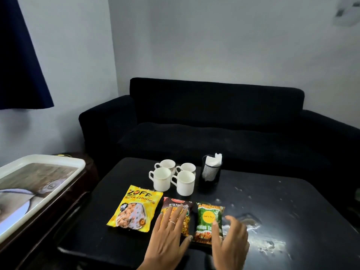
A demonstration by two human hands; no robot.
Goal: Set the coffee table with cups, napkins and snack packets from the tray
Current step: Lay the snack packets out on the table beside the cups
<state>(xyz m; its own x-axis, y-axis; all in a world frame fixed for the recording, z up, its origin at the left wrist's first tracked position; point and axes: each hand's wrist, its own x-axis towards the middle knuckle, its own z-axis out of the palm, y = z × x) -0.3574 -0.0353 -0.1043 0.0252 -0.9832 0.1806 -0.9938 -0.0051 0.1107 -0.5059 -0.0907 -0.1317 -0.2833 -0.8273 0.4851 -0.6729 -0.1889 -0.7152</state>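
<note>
- My left hand point(169, 233) lay flat on the brown packet point(176, 213), its fingers point(172, 215) straight and spread, pressing and not gripping. A careless push from there could have slid that packet under the green packet point(210, 221) just beside it.
- My right hand point(231, 238) was at the green packet's right edge, fingers loosely parted, one fingertip touching the wrapper. I could not tell whether the thumb had any hold. A slick wrapper nudged sideways might have skewed out of line.
- The yellow packet point(134, 208) lay flat to the left, apart from both hands, and at no evident risk.
- Four white cups point(173, 177) stood clustered behind the packets, the front pair near the packets' top edges. A forward shove of a packet could have knocked one.
- The napkin holder point(211, 170) stood upright just beside the cups, napkins poking out; a toppled cup might have struck it.
- The surface point(272, 201) showed pale smears at right, which could have soiled a packet.
- The tray point(39, 178) sat on a side stand at left, no goods visible on it; I judged the setting nearly complete.
</note>
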